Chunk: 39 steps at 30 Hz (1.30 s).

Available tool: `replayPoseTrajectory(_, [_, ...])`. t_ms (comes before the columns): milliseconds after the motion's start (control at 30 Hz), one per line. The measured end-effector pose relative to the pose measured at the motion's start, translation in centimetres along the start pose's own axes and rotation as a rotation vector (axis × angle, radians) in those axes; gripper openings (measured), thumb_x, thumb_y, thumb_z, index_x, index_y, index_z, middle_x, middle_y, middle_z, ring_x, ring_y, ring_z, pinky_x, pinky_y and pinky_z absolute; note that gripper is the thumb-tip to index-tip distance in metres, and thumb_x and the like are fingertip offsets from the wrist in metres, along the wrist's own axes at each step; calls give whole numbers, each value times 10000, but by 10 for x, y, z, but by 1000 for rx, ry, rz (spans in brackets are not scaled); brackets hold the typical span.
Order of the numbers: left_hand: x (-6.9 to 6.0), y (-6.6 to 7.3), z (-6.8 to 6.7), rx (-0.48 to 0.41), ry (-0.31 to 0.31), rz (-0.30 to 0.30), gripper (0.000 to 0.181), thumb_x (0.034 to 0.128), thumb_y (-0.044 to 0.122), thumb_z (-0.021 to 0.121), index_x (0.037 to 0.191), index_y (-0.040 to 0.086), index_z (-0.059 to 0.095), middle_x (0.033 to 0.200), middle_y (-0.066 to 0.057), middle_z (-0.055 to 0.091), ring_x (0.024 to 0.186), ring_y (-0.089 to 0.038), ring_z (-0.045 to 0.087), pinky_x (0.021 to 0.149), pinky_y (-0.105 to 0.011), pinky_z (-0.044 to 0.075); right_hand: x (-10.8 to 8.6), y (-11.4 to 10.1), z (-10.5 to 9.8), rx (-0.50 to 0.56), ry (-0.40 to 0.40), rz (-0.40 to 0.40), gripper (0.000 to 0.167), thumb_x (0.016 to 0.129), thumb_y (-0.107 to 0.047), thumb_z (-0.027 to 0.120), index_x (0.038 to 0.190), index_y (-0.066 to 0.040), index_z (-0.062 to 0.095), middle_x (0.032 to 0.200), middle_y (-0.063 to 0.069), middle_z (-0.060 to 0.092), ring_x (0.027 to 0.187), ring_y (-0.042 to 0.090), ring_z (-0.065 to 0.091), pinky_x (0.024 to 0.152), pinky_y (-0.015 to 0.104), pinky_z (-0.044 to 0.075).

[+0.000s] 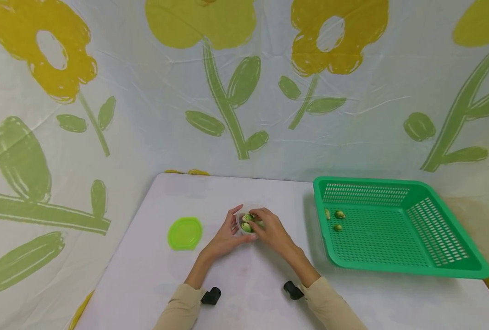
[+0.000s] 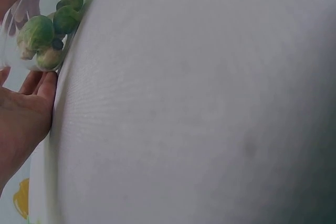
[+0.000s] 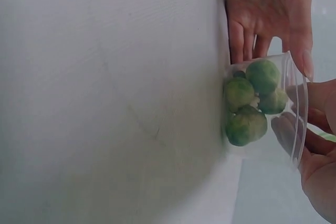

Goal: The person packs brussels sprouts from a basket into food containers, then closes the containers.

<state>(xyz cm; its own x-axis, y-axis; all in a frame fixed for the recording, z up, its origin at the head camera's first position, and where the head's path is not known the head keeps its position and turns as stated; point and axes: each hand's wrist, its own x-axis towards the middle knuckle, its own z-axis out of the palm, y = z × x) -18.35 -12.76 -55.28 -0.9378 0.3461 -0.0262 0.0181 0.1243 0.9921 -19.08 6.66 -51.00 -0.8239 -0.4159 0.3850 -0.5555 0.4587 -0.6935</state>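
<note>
Flowered cloth (image 1: 145, 137): is hanging behind the table and along its left side.
Table (image 1: 244, 298): is carrying everything being handled, under a white cover.
Green plastic basket (image 1: 386, 233): is standing on the right side of the table, holding only a few pieces near its left wall.
Left hand (image 1: 227, 236): is grasping the cup from the left, fingers and thumb wrapping round its side.
Right hand (image 1: 272, 231): is reaching over the rim from the right, fingertips dipping inside among the contents; whether it is pinching anything, I cannot tell.
Clear plastic cup (image 3: 273, 148): is standing upright on the table between both hands, left of the basket.
Lime-green lid (image 1: 185, 233): is lying flat to the left of the cup, apart from it; closing is apparently remaining to be done.
Brussels sprouts in the cup (image 3: 247, 129): are numbering at least four, so the filling is seemingly well under way.
Loose sprouts (image 1: 340, 214): are lying in the basket, two plainly showing beside a paler piece, probably awaiting transfer.
</note>
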Motion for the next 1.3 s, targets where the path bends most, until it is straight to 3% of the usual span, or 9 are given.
replayPoseTrajectory(400, [1,0,0,0,2,10,1039,852,278,872,1626,233,180,1488,-150,421,1462,-303,365,1229,-520,261,-9,-4,-22,-7,42,4,298,912,70,728,1204,65,668,1153,220,667,1038,369,667,897,505,578])
replayPoseTrajectory(800, [1,-1,1,17,30,-24,1021,832,288,889,1602,329,220,1542,-137,388,1498,-277,316,1238,-497,250,-14,0,-53,-135,203,-94,237,895,43,762,1126,43,709,1100,169,703,989,329,666,831,478,590])
replayPoseTrajectory(1300, [1,-2,0,3,23,-12,1041,845,238,879,1630,280,196,1488,-130,428,1476,-249,343,1242,-489,238,-30,0,-107,-191,292,16,242,928,31,726,1168,30,701,1153,176,695,1096,367,648,902,543,560])
